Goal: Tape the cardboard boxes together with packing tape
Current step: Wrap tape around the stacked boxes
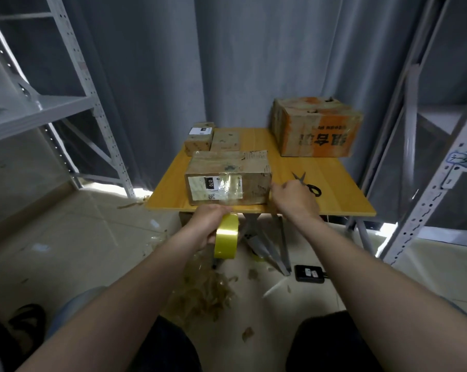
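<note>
Left hand [208, 224] grips the light, stiff tape roll [227, 238] by its rim, below the box [227, 178]; right hand [294, 200] beside it, grasp unclear.

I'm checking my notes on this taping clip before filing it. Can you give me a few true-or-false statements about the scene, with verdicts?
1. The left hand holds the yellow tape roll in its grip. True.
2. The right hand holds the scissors. False: they lie on the table beside that hand, which touches the near box.
3. The orange-printed box stands at the table's far right. True.
4. The near box sits on the floor. False: it sits on the table.
</note>
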Demonstrator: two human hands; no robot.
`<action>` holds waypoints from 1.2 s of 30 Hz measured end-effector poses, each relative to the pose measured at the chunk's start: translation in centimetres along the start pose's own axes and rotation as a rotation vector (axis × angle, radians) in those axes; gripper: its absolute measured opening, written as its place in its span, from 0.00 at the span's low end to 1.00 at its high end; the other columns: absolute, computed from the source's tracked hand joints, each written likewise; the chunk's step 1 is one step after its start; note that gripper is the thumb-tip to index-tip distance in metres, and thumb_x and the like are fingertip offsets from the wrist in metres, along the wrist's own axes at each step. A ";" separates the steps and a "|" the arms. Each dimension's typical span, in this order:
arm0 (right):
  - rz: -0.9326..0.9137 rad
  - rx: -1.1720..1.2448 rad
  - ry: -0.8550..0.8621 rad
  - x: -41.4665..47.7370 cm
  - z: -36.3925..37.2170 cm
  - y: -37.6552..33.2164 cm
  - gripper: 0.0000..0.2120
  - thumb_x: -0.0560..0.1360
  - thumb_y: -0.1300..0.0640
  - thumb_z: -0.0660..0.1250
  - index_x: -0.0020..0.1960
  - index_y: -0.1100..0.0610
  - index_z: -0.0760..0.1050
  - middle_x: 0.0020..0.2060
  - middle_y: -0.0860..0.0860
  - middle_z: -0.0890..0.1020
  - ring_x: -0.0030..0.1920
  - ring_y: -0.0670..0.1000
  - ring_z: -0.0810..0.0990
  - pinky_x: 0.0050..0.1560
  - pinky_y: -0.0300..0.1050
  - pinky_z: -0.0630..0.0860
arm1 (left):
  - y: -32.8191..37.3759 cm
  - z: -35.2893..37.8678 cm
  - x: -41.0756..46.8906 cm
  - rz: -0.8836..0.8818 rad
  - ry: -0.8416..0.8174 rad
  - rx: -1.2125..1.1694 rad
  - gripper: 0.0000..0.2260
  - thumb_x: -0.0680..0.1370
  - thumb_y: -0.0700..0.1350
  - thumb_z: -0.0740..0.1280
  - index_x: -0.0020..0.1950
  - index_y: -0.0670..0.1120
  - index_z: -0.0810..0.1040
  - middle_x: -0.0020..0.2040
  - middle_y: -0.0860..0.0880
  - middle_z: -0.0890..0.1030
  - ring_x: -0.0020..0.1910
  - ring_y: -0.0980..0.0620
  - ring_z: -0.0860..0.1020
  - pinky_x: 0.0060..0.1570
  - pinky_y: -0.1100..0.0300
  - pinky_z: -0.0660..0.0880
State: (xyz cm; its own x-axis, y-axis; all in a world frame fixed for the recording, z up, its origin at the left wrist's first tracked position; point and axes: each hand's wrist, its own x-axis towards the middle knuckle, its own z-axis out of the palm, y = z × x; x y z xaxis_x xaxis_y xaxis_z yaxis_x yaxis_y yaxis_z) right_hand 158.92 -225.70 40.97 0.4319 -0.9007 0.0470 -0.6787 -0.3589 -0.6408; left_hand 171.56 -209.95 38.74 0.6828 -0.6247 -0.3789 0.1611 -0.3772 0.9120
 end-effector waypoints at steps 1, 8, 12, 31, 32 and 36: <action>0.025 -0.041 0.055 1.1 -0.8 0.5 0.22 0.82 0.42 0.60 0.45 0.59 0.80 0.38 0.53 0.81 0.43 0.59 0.81 0.42 0.50 0.76 | 0.1 0.0 0.0 -0.013 0.004 -0.004 0.10 0.83 0.47 0.70 0.62 0.46 0.82 0.56 0.39 0.85 0.56 0.37 0.85 0.57 0.42 0.82; 0.298 -0.166 0.058 5.7 -1.7 3.6 0.30 0.81 0.38 0.63 0.72 0.61 0.71 0.67 0.59 0.71 0.65 0.62 0.76 0.58 0.55 0.75 | 1.1 0.5 0.2 -0.084 -0.023 -0.026 0.06 0.83 0.44 0.68 0.56 0.43 0.81 0.45 0.41 0.88 0.47 0.40 0.87 0.44 0.48 0.84; 0.341 -0.174 0.034 7.0 -0.8 3.4 0.38 0.79 0.31 0.61 0.73 0.62 0.69 0.67 0.58 0.69 0.67 0.60 0.72 0.60 0.55 0.73 | 1.2 0.5 0.7 -0.104 -0.024 -0.019 0.06 0.83 0.44 0.67 0.58 0.43 0.79 0.45 0.41 0.88 0.44 0.41 0.87 0.38 0.51 0.84; 0.250 0.666 0.031 5.7 -2.2 1.2 0.13 0.75 0.50 0.75 0.45 0.61 0.81 0.37 0.56 0.82 0.20 0.50 0.77 0.25 0.42 0.76 | 1.1 -0.3 -0.7 -0.104 -0.066 -0.001 0.08 0.82 0.47 0.68 0.60 0.47 0.80 0.45 0.43 0.88 0.39 0.44 0.87 0.28 0.57 0.80; 0.181 0.817 0.021 5.3 -2.4 0.8 0.12 0.76 0.52 0.75 0.50 0.61 0.82 0.37 0.56 0.83 0.20 0.48 0.77 0.27 0.43 0.79 | 1.2 -0.3 -0.8 -0.100 -0.065 0.004 0.08 0.82 0.47 0.68 0.60 0.47 0.80 0.45 0.43 0.88 0.39 0.44 0.87 0.29 0.57 0.80; -0.105 0.889 -0.297 3.1 -3.7 -0.6 0.21 0.70 0.53 0.80 0.60 0.60 0.80 0.47 0.57 0.84 0.30 0.47 0.79 0.30 0.43 0.80 | 1.1 -0.5 -1.4 -0.083 -0.053 -0.007 0.08 0.82 0.47 0.68 0.60 0.47 0.82 0.47 0.43 0.88 0.48 0.41 0.87 0.36 0.54 0.82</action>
State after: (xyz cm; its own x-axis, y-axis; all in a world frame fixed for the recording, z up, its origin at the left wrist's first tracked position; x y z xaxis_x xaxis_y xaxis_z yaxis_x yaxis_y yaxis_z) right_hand 158.46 -229.15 44.35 0.6819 -0.7312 0.0194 0.0217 -0.0063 -0.9997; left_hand 171.13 -209.19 40.31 0.6282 -0.6267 -0.4611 0.2208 -0.4247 0.8780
